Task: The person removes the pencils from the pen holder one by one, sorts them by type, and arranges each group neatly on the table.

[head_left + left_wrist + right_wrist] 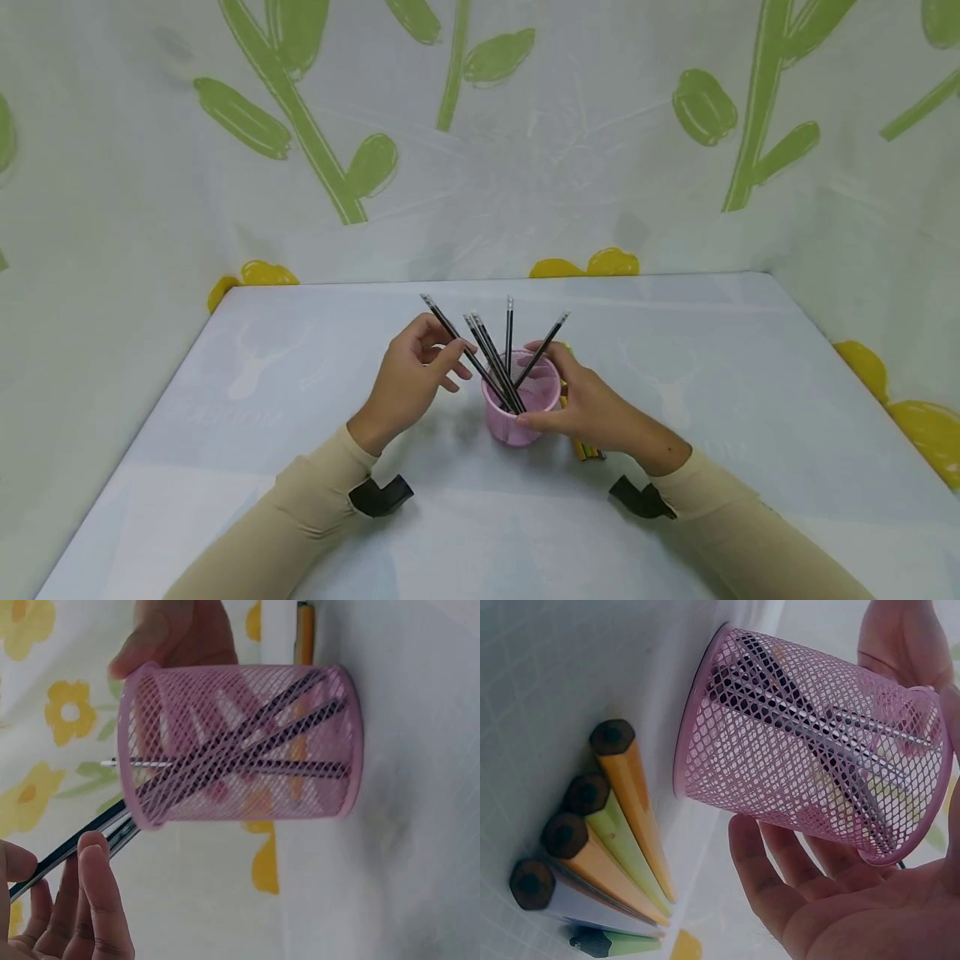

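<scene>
A pink mesh pencil cup point(510, 432) stands on the table with several black pencils point(509, 325) leaning in it, eraser ends up. My right hand point(603, 410) holds the cup from the right, thumb at the near rim and fingers around the far side. On the left, my left hand point(405, 371) pinches one black pencil point(71, 847) near its upper end between thumb and fingers. That pencil slants down over the rim into the cup. Through the mesh in the right wrist view, the lower parts of the black pencils cross each other.
Several coloured pencils point(634, 810), yellow, orange, green and purplish, lie side by side on the table just right of the cup, partly hidden by my right hand in the head view. The pale tabletop point(247, 417) meets a leaf-patterned cloth wall point(540, 192) at its back edge.
</scene>
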Available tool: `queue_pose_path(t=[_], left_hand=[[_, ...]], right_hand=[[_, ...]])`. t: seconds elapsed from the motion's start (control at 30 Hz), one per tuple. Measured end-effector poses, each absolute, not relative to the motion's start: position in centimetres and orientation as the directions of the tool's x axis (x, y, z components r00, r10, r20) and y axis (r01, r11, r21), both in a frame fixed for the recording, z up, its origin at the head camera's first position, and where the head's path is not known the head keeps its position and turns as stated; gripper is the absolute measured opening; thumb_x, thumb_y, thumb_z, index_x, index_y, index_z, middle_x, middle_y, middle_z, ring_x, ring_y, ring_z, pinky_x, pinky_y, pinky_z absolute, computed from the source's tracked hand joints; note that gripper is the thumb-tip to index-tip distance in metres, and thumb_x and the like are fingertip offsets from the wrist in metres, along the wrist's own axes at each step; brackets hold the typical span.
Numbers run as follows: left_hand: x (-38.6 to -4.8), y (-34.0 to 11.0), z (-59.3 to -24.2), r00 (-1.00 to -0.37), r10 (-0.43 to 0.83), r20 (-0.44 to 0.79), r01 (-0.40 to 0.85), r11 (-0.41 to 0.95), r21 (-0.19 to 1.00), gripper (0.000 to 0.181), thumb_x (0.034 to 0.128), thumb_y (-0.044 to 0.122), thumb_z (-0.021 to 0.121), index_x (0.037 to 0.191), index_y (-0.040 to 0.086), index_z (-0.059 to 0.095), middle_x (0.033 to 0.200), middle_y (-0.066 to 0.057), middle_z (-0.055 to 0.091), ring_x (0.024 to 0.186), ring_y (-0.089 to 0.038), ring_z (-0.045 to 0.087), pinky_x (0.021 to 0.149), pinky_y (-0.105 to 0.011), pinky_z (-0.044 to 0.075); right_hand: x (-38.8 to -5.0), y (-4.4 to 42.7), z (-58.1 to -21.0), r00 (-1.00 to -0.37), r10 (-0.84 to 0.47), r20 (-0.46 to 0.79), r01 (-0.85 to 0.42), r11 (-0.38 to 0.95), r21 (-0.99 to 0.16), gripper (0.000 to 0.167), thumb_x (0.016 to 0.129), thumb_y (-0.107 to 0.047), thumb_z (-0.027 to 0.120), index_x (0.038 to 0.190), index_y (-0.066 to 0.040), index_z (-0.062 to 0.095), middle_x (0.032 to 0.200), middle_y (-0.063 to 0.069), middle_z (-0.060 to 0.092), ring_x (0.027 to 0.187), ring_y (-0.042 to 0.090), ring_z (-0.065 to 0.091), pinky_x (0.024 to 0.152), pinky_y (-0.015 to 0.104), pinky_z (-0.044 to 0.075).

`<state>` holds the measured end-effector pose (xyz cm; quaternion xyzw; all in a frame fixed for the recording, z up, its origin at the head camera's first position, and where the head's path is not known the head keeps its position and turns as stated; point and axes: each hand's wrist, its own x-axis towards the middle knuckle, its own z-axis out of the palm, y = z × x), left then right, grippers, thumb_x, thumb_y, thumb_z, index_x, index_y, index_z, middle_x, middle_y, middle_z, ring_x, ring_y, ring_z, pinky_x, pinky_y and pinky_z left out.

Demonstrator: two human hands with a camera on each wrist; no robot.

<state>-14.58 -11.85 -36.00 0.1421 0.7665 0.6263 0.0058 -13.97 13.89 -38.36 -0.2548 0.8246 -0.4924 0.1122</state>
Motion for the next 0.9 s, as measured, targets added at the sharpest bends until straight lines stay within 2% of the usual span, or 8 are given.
queue_pose_path(t=[0.17,0.47,0.57,0.67,0.9], left_hand=[[-14.7,-13.0,-34.7,-0.964,0.178,0.198,0.221,0.114,0.969,0.016,0.1028,0.017,0.056,0.109,0.005,0.048,0.109,-0.019,0.069,0.074,-0.018,0.073,0.062,-0.036,0.061],[-14.6,-14.5,-33.5,-0.977,0.086,0.194,0.195,-0.005,0.981,0.008,0.1044,0.017,0.051,0.105,0.013,0.045,0.099,-0.003,0.068,0.071,-0.016,0.071,0.058,-0.032,0.059],[-14.8,-14.7,-33.2,-0.976,0.081,0.203,0.202,-0.022,0.979,0.007,0.1045,0.017,0.051,0.105,0.013,0.046,0.098,-0.003,0.068,0.070,-0.016,0.070,0.057,-0.032,0.059],[-15.0,-15.0,-33.4,-0.981,0.100,0.164,0.167,0.018,0.986,0.010,0.1050,0.017,0.050,0.110,0.010,0.045,0.098,-0.005,0.068,0.071,-0.015,0.070,0.058,-0.031,0.059],[-15.8,-15.3,-35.5,-0.992,0.128,-0.021,-0.001,0.152,0.988,0.018,0.1039,0.017,0.052,0.115,0.004,0.045,0.096,-0.008,0.068,0.066,-0.015,0.068,0.056,-0.028,0.057]], right_hand=[[-14.1,14.0,-38.3,-0.843,-0.534,0.065,-0.320,0.400,-0.859,0.084,0.079,-0.023,0.085,0.145,-0.013,0.034,0.142,0.012,0.054,0.128,0.032,0.056,0.105,0.054,0.047],[-14.2,14.2,-38.2,-0.841,-0.538,0.057,-0.327,0.422,-0.845,0.085,0.080,-0.026,0.086,0.147,-0.015,0.033,0.140,0.009,0.056,0.131,0.027,0.054,0.105,0.054,0.047],[-14.2,14.2,-38.1,-0.845,-0.532,0.056,-0.327,0.430,-0.841,0.084,0.080,-0.024,0.086,0.146,-0.016,0.034,0.138,0.008,0.057,0.131,0.027,0.054,0.104,0.053,0.048],[-14.2,14.2,-38.0,-0.846,-0.531,0.050,-0.325,0.439,-0.838,0.085,0.079,-0.025,0.086,0.146,-0.016,0.035,0.138,0.009,0.057,0.132,0.027,0.054,0.105,0.052,0.048],[-14.1,14.3,-37.9,-0.853,-0.520,0.039,-0.315,0.455,-0.833,0.084,0.079,-0.026,0.086,0.146,-0.015,0.036,0.137,0.012,0.059,0.130,0.030,0.056,0.103,0.052,0.050]])
